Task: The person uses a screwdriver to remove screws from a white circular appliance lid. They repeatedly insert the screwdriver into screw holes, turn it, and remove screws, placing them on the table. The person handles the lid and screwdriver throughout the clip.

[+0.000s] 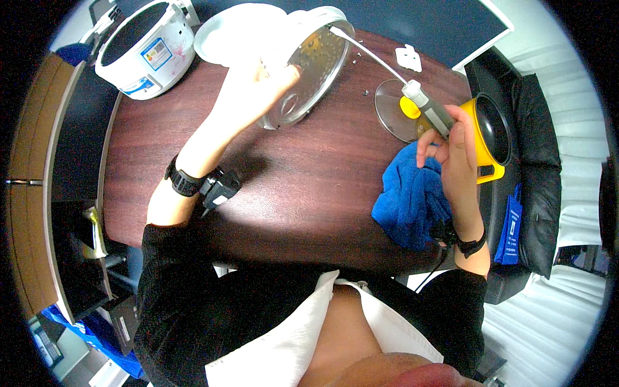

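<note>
Clamped around the gray handle of a slender wand (418, 95), the right hand (456, 145) is at the right of a dark wooden table (309, 187), while the left hand (255, 97) grips a tilted, clear round lid (322, 58) at far center. From the right hand, the lid lies far left; the wand's long axis slants that way, its tip overlapping the lid's rim, contact unclear. The left hand is nearer the lid.
</note>
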{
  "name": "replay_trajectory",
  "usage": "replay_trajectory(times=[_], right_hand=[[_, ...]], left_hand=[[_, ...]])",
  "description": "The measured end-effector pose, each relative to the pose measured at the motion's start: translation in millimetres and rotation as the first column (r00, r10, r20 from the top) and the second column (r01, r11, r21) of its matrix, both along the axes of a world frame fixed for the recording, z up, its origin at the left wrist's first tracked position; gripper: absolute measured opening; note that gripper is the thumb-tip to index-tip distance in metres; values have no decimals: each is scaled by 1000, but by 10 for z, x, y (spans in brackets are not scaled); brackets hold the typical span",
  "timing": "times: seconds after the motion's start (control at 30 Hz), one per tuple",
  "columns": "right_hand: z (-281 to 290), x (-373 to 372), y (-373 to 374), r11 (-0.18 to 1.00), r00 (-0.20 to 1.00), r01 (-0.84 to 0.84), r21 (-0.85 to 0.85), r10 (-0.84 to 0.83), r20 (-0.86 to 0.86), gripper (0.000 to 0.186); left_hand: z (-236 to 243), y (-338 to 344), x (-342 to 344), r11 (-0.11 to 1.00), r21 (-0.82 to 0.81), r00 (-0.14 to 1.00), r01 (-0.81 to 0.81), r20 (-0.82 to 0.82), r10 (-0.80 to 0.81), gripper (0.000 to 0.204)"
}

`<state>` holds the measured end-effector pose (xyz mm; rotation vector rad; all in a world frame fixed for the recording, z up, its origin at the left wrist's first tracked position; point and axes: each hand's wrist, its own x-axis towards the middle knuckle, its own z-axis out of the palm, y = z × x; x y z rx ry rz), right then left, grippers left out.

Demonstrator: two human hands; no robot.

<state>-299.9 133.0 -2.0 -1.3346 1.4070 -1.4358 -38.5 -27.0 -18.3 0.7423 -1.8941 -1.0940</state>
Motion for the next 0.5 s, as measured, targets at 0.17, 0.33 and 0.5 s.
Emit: replay_trajectory(times=[0.17, 0.33, 0.5], right_hand=[[16, -35, -3, 983, 995, 33, 182, -15, -99, 37], [51, -65, -60, 994, 997, 11, 106, -3, -76, 26], [55, 32, -29, 1000, 984, 2, -28, -7, -179, 23]], left_hand=[[-9, 5, 0, 1000, 23, 998, 12, -65, -10, 47], [-25, -2, -49, 991, -122, 997, -58, -65, 51, 38], [6, 5, -16, 1000, -4, 1000, -28, 0, 28, 48]])
